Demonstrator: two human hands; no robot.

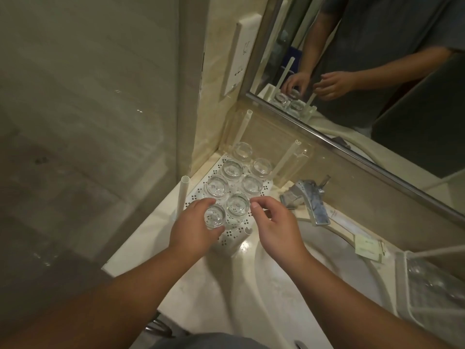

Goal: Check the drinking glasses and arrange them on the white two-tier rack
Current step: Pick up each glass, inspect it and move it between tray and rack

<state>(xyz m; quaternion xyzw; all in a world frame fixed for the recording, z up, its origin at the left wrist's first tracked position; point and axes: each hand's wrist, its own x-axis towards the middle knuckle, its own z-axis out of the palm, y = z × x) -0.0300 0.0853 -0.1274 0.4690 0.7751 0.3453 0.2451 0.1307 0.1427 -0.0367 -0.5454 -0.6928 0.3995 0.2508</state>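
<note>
A bathroom, likely in a hotel. A pale marble vanity desk carries a round sink basin at 4 o'clock, with a chrome faucet at 2 o'clock beneath a metal-framed wall mirror. Small toiletry sachets lie by the basin, and a glass shower partition stands at 9 o'clock.
</note>
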